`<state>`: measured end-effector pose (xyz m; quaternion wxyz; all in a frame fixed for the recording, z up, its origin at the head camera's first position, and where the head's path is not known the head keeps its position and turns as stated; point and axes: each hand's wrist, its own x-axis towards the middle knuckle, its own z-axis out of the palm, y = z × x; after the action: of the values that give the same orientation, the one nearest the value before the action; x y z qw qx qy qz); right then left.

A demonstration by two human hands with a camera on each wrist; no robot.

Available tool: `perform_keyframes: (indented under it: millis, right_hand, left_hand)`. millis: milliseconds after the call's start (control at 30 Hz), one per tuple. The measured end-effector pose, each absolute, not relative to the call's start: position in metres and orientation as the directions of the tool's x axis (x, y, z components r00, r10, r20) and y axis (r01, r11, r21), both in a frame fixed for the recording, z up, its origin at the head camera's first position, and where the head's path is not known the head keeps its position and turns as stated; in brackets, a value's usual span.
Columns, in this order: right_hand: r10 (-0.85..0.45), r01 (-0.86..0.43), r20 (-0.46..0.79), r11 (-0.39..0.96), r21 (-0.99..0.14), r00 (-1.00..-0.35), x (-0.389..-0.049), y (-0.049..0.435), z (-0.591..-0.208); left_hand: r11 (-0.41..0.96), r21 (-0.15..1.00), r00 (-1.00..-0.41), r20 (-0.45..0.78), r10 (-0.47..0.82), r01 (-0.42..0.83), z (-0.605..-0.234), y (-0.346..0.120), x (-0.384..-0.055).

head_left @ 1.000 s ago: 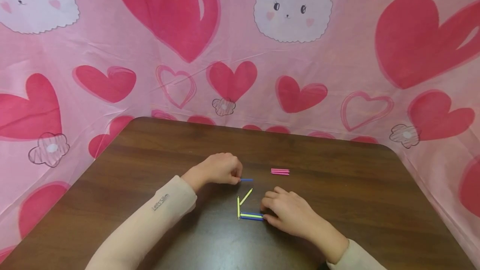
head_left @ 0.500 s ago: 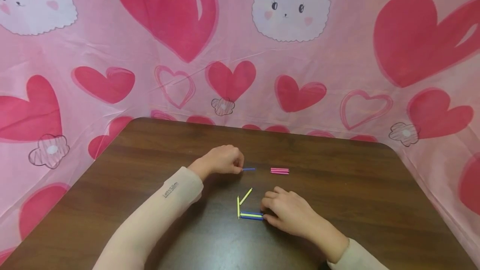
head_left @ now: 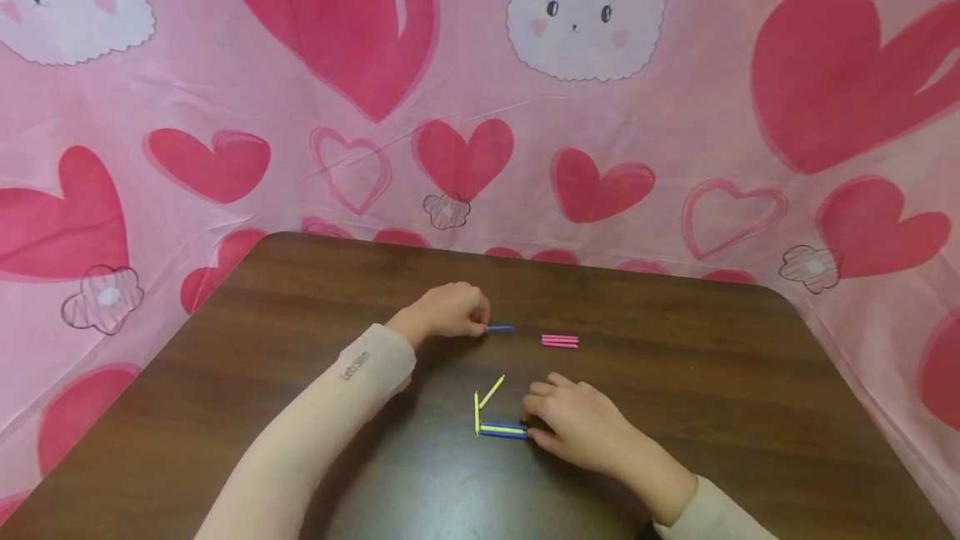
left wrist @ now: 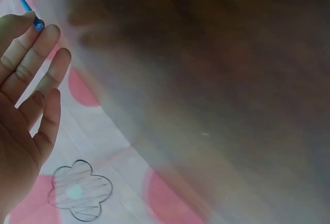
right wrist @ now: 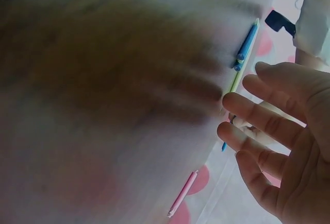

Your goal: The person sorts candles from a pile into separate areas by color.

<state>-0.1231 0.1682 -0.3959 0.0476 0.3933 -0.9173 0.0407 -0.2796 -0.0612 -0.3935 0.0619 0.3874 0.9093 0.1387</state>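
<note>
Between thumb and fingertips, my left hand [head_left: 450, 311] pinches one end of a thin blue stick [head_left: 501, 327]; the stick's round tip also shows in the left wrist view, above the fingers [left wrist: 38, 54]. My right hand [head_left: 577, 427] rests with loosely bent fingers at the right end of a flat row of sticks, where a yellow stick [head_left: 501, 429] lies between blue sticks [right wrist: 247, 41]. At the row's left end an upright yellow stick [head_left: 477, 413] stands perpendicular to it. Another yellow stick [head_left: 492, 391] slants up and right from its middle. My right palm [right wrist: 309, 147] holds nothing.
Several pink sticks [head_left: 560, 342] lie side by side farther back, right of the left hand. The dark brown wooden table [head_left: 675, 357] ends at a pink cloth [head_left: 480, 98] printed with hearts and rabbits, hanging behind and at both sides.
My left hand has carried the blue stick away from me, toward the back of the table and slightly right. The right hand and the other sticks have stayed in place.
</note>
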Motion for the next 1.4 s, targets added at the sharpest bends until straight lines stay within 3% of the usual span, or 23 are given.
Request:
perform_keyframes:
  millis: [200, 733, 1400]
  right_hand:
    - [-0.718, -0.726, 0.118, 0.686, -0.047, -0.686, -0.123, 0.166, -0.396]
    - [-0.706, -0.713, 0.099, 0.698, -0.072, -0.701, -0.122, 0.167, -0.398]
    - [-0.714, -0.719, 0.087, 0.689, -0.09, -0.695, -0.127, 0.166, -0.395]
  left_hand:
    - [0.674, 0.233, -0.692, -0.006, 0.722, 0.701, -0.393, -0.055, -0.283]
    - [0.703, 0.184, -0.707, -0.057, 0.705, 0.687, -0.395, -0.051, -0.282]
    - [0.683, 0.201, -0.693, -0.03, 0.72, 0.702, -0.384, -0.057, -0.272]
